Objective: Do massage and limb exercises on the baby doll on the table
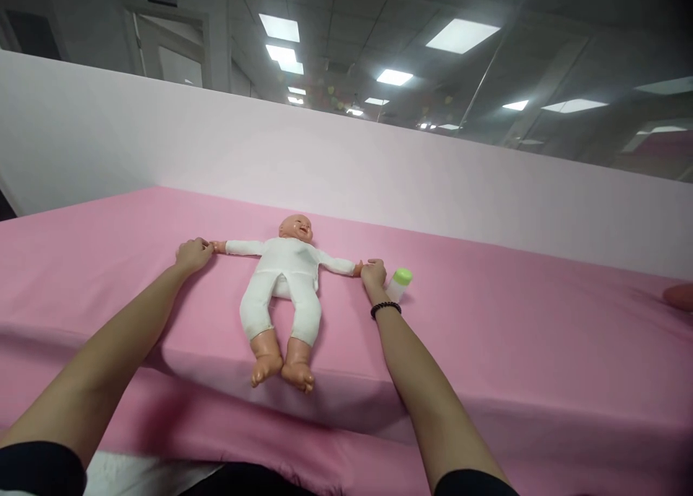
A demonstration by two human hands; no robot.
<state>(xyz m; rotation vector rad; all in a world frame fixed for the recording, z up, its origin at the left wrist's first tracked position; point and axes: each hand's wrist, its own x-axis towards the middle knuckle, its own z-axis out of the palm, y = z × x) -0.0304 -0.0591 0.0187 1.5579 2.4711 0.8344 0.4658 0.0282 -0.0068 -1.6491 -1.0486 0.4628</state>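
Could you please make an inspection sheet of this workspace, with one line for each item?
surface: pink fabric sheet, slightly wrinkled
job's things: baby doll in white bodysuit, on its back, arms spread; white bottle with green cap beside right hand
clutter: blurred skin-coloured object at right edge, unclear what
grippers: left hand and right hand each touch one doll hand; dark bead bracelet on right wrist
cables: nothing seen
surroundings: pale partition wall, ceiling lights, doorway
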